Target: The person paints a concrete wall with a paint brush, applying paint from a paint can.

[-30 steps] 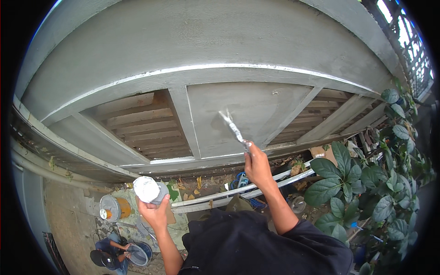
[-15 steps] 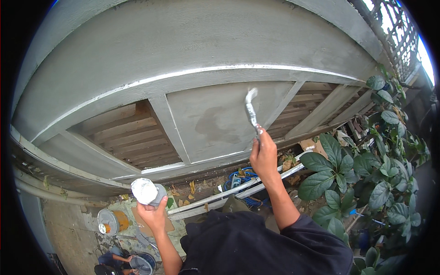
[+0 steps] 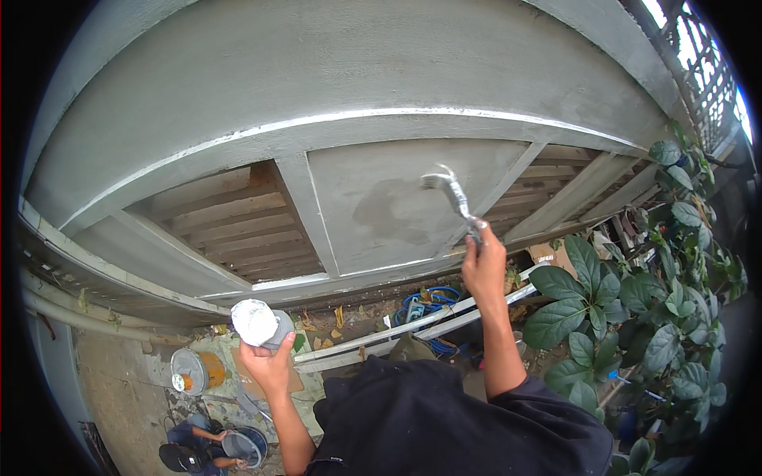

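Note:
My right hand (image 3: 485, 266) is closed round the handle of a paintbrush (image 3: 455, 197), whose metal part and bristles are smeared with white. The brush head angles to the left in front of a grey wall panel (image 3: 381, 174) with a darker damp-looking patch; whether the bristles touch it I cannot tell. Low on the left, my left hand (image 3: 268, 369) grips a round paint container (image 3: 255, 321), its top covered in white. A grey rounded part shows beside that white top, under my fingers. Thin white lines run along the ledge (image 3: 333, 119) and the panel's edges.
Slatted openings (image 3: 238, 230) flank the panel. Leafy plants (image 3: 587, 293) crowd the right side. Below lie pale rails (image 3: 381, 341), a blue hose (image 3: 436, 301) and a yellow bucket (image 3: 208, 371). At lower left another person (image 3: 190, 448) holds a dark bucket (image 3: 248, 446).
My right hand has shifted a little right and down, and the brush head has swung from pointing up to pointing left. The whole view has moved slightly; my left hand still grips the container.

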Available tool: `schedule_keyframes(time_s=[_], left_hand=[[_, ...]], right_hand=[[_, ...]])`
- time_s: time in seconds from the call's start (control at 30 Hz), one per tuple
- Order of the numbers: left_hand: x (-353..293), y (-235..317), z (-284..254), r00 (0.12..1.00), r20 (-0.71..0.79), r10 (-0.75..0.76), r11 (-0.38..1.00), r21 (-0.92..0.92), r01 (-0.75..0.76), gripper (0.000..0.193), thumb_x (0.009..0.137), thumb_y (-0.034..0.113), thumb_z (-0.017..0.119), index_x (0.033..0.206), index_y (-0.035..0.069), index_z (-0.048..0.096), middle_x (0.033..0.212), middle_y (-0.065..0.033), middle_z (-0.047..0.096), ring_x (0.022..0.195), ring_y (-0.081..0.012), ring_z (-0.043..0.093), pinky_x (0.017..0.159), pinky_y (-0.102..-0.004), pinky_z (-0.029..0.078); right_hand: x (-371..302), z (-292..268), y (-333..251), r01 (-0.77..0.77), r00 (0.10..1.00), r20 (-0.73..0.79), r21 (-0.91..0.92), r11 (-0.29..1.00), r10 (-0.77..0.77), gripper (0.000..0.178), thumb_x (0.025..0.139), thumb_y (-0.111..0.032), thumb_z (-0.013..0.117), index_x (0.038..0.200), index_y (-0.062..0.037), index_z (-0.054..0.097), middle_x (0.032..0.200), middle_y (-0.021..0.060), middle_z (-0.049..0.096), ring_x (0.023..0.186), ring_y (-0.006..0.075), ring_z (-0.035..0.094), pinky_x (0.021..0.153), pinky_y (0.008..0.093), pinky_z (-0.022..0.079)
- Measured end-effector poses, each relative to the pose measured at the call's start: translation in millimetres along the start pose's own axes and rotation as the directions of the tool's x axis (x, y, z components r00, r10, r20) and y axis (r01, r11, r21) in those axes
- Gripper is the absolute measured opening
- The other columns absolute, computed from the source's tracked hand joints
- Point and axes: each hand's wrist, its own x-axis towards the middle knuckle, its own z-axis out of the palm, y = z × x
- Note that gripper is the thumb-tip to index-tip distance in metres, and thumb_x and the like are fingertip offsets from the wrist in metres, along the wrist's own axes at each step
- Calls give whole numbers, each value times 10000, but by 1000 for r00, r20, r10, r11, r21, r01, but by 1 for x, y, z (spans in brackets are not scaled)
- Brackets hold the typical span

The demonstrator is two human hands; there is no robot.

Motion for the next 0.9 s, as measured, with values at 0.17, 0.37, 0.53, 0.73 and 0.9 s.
schedule_keyframes(time_s=[0.17, 0.37, 0.53, 0.73, 0.9], left_hand=[[3, 2, -3, 1000, -16, 13, 999, 29, -13, 655, 737, -51, 849, 1319, -43, 547, 1267, -145, 633, 1133, -223, 654, 992, -365, 533], [8, -2, -3, 1000, 9, 7, 1000, 28, -8, 666, 743, -64, 836, 1340, -44, 542, 1300, -147, 632, 1160, -219, 644, 1006, -365, 525], [11, 3, 2, 998, 39, 41, 999, 15, -41, 693, 739, -75, 826, 1367, -41, 537, 1378, -148, 614, 1211, -217, 618, 1033, -368, 508], [14, 0, 10, 999, 24, 37, 999, 5, -37, 686, 717, -41, 878, 1311, -46, 535, 1243, -144, 632, 1110, -213, 654, 971, -345, 536], [19, 2, 19, 997, 35, 63, 998, -25, -62, 674, 716, -44, 875, 1305, -45, 549, 1236, -141, 638, 1100, -210, 658, 947, -343, 548]], right_hand=[[17, -35, -7, -45, 969, -245, -55, 997, 30, 329, 926, 105, 535, 1248, 64, 585, 934, 240, 669, 807, 368, 683, 737, 395, 522], [-17, 53, -35, 107, 993, -33, -77, 991, -109, 411, 908, 118, 530, 1318, 102, 545, 1029, 290, 633, 888, 466, 649, 784, 477, 519], [-42, 101, -55, 60, 992, 115, -62, 996, -53, 460, 924, 63, 543, 1378, 104, 483, 961, 262, 574, 807, 471, 634, 678, 521, 496], [-50, 87, -64, 118, 900, 388, 219, 969, -198, 326, 912, 53, 578, 1238, 60, 560, 949, 288, 624, 861, 502, 619, 725, 518, 496], [-19, 48, -36, 62, 978, 188, 164, 985, -92, 298, 928, 59, 590, 1223, 18, 594, 856, 231, 654, 736, 379, 623, 668, 398, 487]])
